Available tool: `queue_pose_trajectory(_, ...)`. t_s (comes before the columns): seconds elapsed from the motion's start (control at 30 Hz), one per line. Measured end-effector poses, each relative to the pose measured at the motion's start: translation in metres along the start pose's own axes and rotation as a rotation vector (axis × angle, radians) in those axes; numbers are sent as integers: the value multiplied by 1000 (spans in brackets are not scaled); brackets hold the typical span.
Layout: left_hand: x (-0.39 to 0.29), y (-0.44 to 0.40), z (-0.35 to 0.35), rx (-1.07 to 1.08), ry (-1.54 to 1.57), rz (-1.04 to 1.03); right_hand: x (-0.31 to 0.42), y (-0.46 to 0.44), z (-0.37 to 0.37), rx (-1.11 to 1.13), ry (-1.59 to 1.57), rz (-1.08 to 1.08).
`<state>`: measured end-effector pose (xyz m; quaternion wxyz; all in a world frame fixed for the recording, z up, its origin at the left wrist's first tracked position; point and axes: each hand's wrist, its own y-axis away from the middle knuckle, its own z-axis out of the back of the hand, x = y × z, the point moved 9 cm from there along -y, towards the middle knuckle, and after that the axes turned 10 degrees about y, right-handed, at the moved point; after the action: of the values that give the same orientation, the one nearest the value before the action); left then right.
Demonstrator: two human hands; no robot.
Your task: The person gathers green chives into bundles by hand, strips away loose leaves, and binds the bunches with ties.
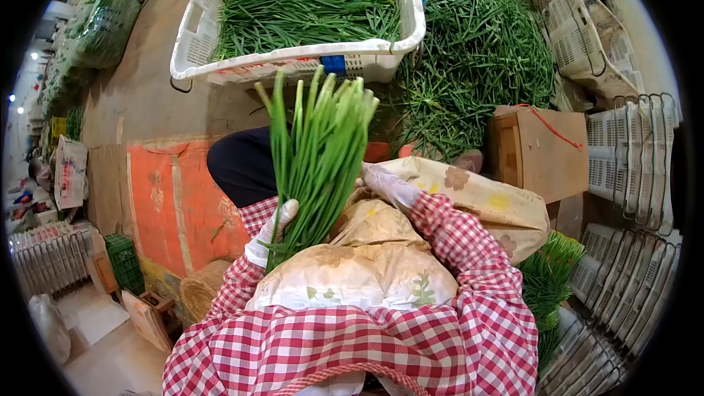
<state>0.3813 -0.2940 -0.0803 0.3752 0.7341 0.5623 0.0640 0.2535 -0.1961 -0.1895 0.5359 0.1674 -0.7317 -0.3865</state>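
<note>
My left hand [277,233], in a pale glove, is closed around the lower part of a thick bunch of garlic chives [315,154]. The bunch stands tilted over my lap, its pale cut ends pointing up and away from me. My right hand [392,185], also gloved, is at the bunch's right side near my knee. Its fingers are mostly hidden, so I cannot tell whether they grip the stalks. Beyond the bunch, a white plastic crate [293,59] holds more chives [308,15] laid in it.
A large loose heap of chives [477,51] lies right of the crate. Nearby are a wooden box [539,150] and stacked white crates [632,158]. More greens [550,279] lie by my right elbow. An orange sheet [187,198] covers floor at left, beside a woven stool [202,290].
</note>
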Motion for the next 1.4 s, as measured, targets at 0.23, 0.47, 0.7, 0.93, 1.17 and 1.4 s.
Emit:
queue_pose_trajectory(0.23, -33, 1, -7, -122, -409, -211, 35, -17, -45, 548, -1163, 129)
queue_pose_trajectory(0.47, -55, -2, -1, -242, -666, -393, 109, 70, -21, 194, -701, 560)
queue_pose_trajectory(0.7, -34, -7, 17, -144, 103, -101, 110, 64, -14, -41, -406, 500)
queue_pose_trajectory(0.93, -26, 1, -42, 118, 24, 20, 112, 71, -1, -128, -233, 538)
queue_pose_trajectory(1.17, -61, -35, -72, 2, -486, -402, 109, 74, -26, 30, -583, 443)
queue_pose_trajectory(1.4, -51, -55, -169, -100, -1978, -763, 137, 72, 38, 20, -688, 481)
